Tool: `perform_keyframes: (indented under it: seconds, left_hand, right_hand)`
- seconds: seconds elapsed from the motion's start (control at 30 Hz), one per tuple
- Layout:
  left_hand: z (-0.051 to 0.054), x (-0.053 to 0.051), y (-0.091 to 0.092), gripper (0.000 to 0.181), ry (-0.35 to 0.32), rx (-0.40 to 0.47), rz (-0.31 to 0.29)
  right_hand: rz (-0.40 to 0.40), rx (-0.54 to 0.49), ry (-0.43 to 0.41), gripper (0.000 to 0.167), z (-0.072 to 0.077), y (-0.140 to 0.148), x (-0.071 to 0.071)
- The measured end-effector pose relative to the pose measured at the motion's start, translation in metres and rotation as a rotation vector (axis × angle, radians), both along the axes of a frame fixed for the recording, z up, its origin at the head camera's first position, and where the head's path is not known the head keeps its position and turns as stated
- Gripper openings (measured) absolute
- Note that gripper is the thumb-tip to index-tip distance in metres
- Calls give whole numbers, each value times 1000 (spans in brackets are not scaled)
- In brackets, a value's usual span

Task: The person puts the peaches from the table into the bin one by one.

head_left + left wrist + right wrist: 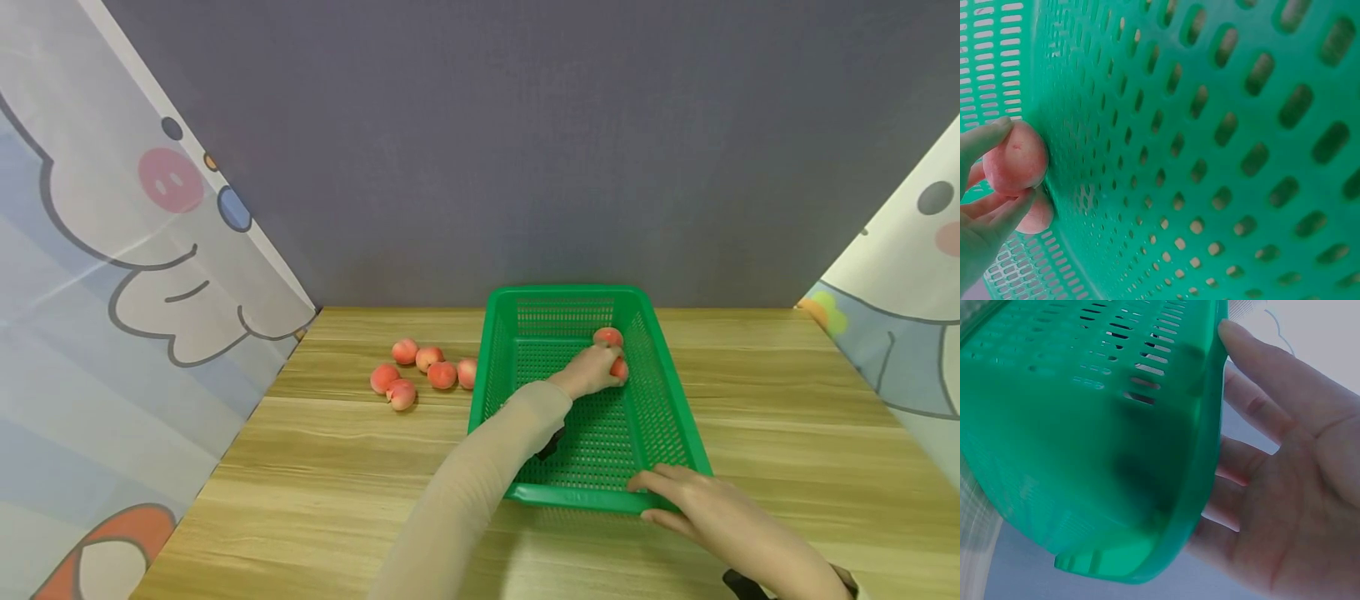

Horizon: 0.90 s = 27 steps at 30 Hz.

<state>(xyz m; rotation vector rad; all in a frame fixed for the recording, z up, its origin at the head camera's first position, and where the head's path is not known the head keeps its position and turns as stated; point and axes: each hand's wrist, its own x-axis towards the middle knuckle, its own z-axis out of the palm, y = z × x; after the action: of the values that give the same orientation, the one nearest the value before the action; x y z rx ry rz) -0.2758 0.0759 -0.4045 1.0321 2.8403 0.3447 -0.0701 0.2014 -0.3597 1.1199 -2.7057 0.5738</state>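
Note:
Inside a green plastic basket [666,367], my left hand [588,372] holds a pinkish-red peach [619,371] between thumb and fingers, close to the right side wall. Just beyond it, a second peach [608,336] lies by the same wall. In the left wrist view the held peach [1019,159] is near the perforated wall, with the other peach [1038,215] partly hidden behind the fingers. My right hand [693,500] grips the basket's near right corner. From the right wrist view, the thumb and fingers of the right hand [1291,469] stand either side of the rim [1210,444].
Several peaches [442,375] lie loosely grouped on the wooden table [322,467], left of the basket; the rightmost is partly hidden by the basket. A grey panel [480,150] rises behind the table. Printed cartoon sheets [97,333] flank both sides.

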Motion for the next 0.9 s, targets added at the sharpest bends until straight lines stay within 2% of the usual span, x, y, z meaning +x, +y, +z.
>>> perform_keyframes:
  seconds: [0.47,0.67,0.9]
  left_hand:
    - [-1,2,1,47,32,-34,-13]
    - [-1,0,0,48,49,-38,-33]
    - [0,0,-1,52,27,-34,-34]
  right_hand:
    - [-7,2,8,22,0,0,1]
    - [-15,22,-19,23,1,-1,0]
    - [-10,19,-10,23,1,-1,-1]
